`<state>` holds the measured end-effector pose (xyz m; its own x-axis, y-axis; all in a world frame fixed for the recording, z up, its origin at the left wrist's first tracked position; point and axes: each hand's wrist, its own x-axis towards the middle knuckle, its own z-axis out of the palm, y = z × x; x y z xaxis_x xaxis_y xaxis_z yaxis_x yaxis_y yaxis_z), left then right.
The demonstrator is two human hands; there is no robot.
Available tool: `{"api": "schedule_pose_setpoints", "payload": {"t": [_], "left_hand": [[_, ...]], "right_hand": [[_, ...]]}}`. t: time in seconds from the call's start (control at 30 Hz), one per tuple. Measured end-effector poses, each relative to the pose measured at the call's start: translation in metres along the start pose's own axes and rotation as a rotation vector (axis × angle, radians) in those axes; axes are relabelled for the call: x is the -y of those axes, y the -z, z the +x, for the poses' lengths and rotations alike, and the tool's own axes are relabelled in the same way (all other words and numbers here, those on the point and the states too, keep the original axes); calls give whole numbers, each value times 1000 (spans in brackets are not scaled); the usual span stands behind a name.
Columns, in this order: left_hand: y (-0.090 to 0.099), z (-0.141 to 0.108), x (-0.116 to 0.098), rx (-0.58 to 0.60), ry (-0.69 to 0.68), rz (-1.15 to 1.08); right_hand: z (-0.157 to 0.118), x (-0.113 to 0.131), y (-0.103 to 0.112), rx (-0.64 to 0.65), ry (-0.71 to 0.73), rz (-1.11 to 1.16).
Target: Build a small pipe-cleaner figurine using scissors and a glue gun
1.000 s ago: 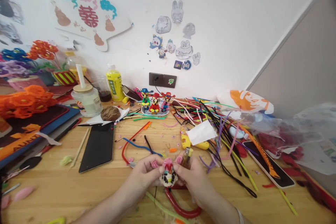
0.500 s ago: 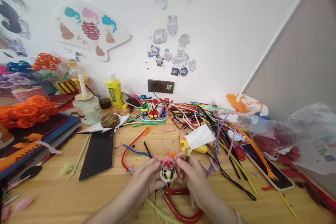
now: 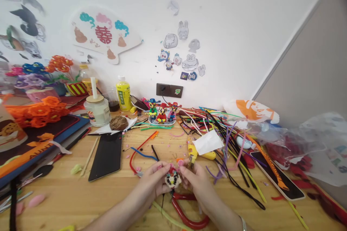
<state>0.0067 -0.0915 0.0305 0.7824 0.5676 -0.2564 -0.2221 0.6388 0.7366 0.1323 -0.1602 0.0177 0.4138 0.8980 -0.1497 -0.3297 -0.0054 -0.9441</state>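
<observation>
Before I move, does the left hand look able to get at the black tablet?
Probably yes: mostly bare tabletop separates the left hand from the black tablet. But that hand holds the small figure head, so it likely needs freeing first.

- A single head-worn view looks forward and down over the counter [image 3: 233,213].
- Hands [image 3: 153,181] show close, near centre; the wall [image 3: 233,36] fills the far side.

Red 囍 [image 3: 103,35] on white fan cutout [image 3: 106,47], "AUNT" [image 3: 40,151] on orange strap [image 3: 24,159]
</observation>
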Motion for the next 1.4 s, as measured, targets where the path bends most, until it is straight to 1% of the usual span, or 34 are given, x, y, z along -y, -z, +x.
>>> {"api": "schedule_pose_setpoints", "payload": {"t": [0.13,0.2,0.23,0.3,0.4,0.47,0.53,0.6,0.7,0.77,1.0,1.1,1.23,1.3,1.4], "left_hand": [[-1,-1,-4,18,5,-27],[-1,-1,-6,1,-9,-19],[0,0,-7,-15,-18,-17],[1,1,-9,-41,-44,-21],[5,4,-13,-67,-104,-5],[9,8,-15,-97,-134,34],[15,13,-15,-134,-148,86],[20,18,-14,-155,-166,143],[23,22,-12,-126,-234,193],[22,20,-12,-94,-251,206],[15,10,-19,-35,-241,70],[13,9,-19,-56,-246,64],[5,4,-17,-95,-278,95],[1,1,-17,-97,-278,100],[-3,-2,-17,-76,-281,89]], "right_hand": [[2,0,2,-35,13,24],[4,2,5,-52,30,25],[5,4,8,-69,50,-11],[8,7,16,-111,153,-191],[15,9,28,-172,435,-618],[19,7,34,-184,565,-873],[22,5,37,-184,625,-1045],[23,4,36,-161,646,-1131],[25,3,34,-104,666,-1172],[27,2,35,-75,687,-1175],[30,0,36,17,735,-1180],[25,4,32,35,731,-1229],[17,11,26,36,736,-1264],[14,13,23,31,750,-1232],[9,13,16,43,751,-1124]]}}
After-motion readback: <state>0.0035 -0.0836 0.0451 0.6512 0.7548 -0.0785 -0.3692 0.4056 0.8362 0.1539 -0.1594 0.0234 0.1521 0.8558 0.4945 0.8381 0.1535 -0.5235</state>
